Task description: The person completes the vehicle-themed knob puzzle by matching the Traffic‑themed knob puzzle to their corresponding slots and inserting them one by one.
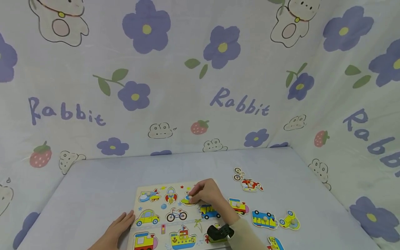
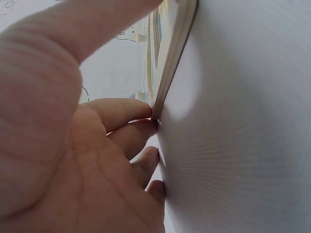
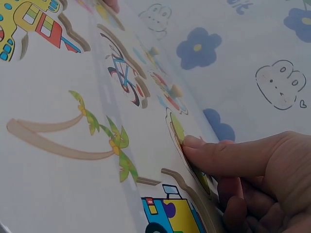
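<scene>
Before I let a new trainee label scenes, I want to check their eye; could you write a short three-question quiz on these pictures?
1. Which piece does the right hand touch?
2. True or false: the left hand is gripping a loose piece.
3. Which of these lies off the board?
a) rocket
b) helicopter
c) airplane

Key:
1. The flying-saucer piece.
2. False; it touches the board's left edge, as the head view shows.
3. b
</scene>
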`<control>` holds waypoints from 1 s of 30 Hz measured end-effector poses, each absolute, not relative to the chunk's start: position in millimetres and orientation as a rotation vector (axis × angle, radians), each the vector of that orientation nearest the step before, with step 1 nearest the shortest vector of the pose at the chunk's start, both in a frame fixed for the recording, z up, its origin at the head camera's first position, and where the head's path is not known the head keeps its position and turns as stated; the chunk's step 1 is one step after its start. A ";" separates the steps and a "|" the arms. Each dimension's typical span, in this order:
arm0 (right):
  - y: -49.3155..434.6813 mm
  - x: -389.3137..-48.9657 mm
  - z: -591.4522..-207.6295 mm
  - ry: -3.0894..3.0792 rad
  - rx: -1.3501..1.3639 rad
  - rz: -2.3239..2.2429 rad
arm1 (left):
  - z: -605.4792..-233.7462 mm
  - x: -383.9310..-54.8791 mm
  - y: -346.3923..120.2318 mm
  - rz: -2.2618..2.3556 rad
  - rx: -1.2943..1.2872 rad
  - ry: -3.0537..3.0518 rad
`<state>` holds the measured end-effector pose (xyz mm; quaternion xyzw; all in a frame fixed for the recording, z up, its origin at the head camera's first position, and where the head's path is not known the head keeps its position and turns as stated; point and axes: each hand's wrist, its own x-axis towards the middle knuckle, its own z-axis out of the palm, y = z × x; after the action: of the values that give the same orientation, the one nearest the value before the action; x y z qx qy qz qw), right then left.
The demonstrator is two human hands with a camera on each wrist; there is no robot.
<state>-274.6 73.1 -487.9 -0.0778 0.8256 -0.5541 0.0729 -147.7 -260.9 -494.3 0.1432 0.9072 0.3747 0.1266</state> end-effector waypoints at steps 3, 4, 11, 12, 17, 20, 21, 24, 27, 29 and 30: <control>73.4 -274.4 -488.2 2.475 -0.232 -1.665 | -494.0 -147.2 -261.0 1.096 0.430 2.645; 73.4 -274.3 -488.2 2.473 -0.231 -1.667 | -493.8 -147.0 -260.8 1.097 0.427 2.647; 72.7 -274.5 -488.2 2.463 -0.216 -1.670 | -492.5 -146.8 -257.3 1.069 0.308 2.633; 72.6 -274.5 -488.0 2.464 -0.216 -1.670 | -492.4 -146.8 -256.9 1.069 0.306 2.633; 73.4 -273.2 -487.7 2.470 -0.216 -1.664 | -493.1 -147.1 -255.7 1.076 0.312 2.636; 74.1 -271.5 -488.5 2.464 -0.213 -1.673 | -493.7 -147.1 -254.6 1.068 0.306 2.641; 74.3 -271.1 -488.7 2.457 -0.212 -1.679 | -493.8 -147.2 -254.5 1.066 0.302 2.638; 75.7 -270.7 -488.5 2.450 -0.246 -1.683 | -493.8 -147.5 -255.1 1.060 0.322 2.633; 80.8 -271.6 -485.7 2.420 -0.343 -1.674 | -493.2 -148.2 -257.2 1.057 0.371 2.638; 88.8 -272.3 -483.0 2.395 -0.418 -1.665 | -492.0 -148.5 -258.2 1.051 0.397 2.649; 94.5 -272.7 -481.1 2.387 -0.447 -1.659 | -491.4 -148.7 -258.2 1.047 0.395 2.657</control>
<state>-272.7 94.5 -481.1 -0.1513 0.8076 -0.5611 0.1000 -148.7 -258.2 -491.4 0.1357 0.9139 0.3602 0.1291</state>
